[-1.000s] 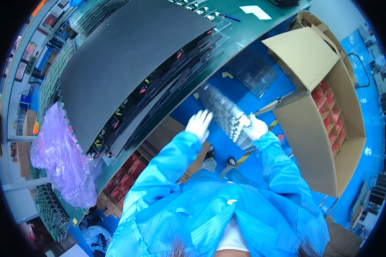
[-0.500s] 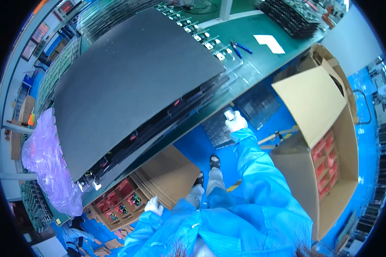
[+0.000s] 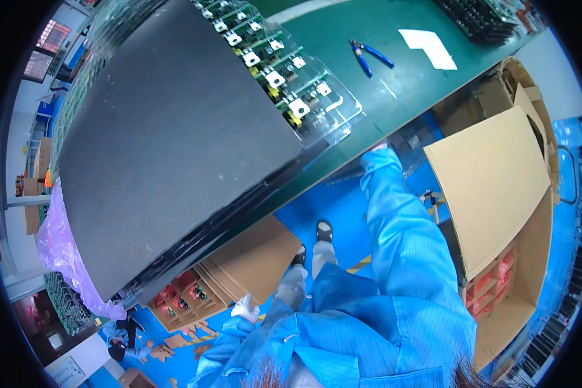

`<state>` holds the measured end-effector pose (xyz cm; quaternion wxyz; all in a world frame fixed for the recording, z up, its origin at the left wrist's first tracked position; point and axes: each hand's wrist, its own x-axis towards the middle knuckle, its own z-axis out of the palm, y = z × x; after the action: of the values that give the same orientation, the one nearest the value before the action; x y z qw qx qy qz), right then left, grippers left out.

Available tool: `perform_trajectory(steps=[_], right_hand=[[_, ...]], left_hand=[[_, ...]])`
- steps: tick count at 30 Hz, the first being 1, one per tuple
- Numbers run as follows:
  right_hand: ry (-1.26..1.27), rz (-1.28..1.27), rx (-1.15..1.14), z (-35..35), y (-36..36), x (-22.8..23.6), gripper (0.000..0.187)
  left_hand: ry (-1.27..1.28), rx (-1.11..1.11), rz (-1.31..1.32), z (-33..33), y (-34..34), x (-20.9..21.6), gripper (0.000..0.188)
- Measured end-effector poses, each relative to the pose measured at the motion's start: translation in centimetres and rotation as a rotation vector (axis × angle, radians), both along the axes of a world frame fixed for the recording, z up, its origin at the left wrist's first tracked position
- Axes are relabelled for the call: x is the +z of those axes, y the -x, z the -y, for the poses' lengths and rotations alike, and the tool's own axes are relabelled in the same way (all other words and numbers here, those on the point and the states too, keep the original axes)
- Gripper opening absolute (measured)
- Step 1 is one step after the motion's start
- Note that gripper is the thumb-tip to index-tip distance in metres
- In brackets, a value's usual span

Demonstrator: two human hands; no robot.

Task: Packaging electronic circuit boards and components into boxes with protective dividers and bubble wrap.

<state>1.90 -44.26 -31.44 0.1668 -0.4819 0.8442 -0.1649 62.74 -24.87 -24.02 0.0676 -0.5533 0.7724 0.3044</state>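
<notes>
My right hand (image 3: 380,147) reaches under the bench's edge; only a sliver beyond the blue cuff shows, so its fingers and anything in them are hidden. By my left side hangs my left hand (image 3: 245,309), in a white glove, fingers loosely apart and nothing visible in it. It is nearest to the flat brown cardboard sheets (image 3: 249,258). On the green bench (image 3: 323,39) lies a large black sheet (image 3: 174,129) over a stack of clear trays. Small green circuit boards (image 3: 275,79) with white-and-metal parts stick out along its right side.
Blue-handled cutters (image 3: 370,57) and white paper (image 3: 430,48) lie on the bench. An open carton (image 3: 530,271) with red-wrapped items stands at right; a divided box (image 3: 187,294) sits below the bench. Purple plastic (image 3: 68,252) hangs at left. Another person (image 3: 126,339) is at lower left.
My right hand, which held a small whitish object above the floor, has moved up and out of sight under the bench's edge. The view has shifted closer to the bench; my left hand stays low.
</notes>
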Motion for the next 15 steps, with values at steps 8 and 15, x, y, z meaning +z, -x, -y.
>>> perform_trajectory(steps=[8,15], right_hand=[[-0.178,0.098,-0.088,-2.8,-1.6,7.3,0.043],[-0.225,0.196,-0.319,-0.7,2.5,8.3,0.051]], left_hand=[[-0.162,0.128,0.088,2.5,4.1,2.5,0.042],[-0.162,0.108,0.059,1.5,3.1,0.2,0.039]])
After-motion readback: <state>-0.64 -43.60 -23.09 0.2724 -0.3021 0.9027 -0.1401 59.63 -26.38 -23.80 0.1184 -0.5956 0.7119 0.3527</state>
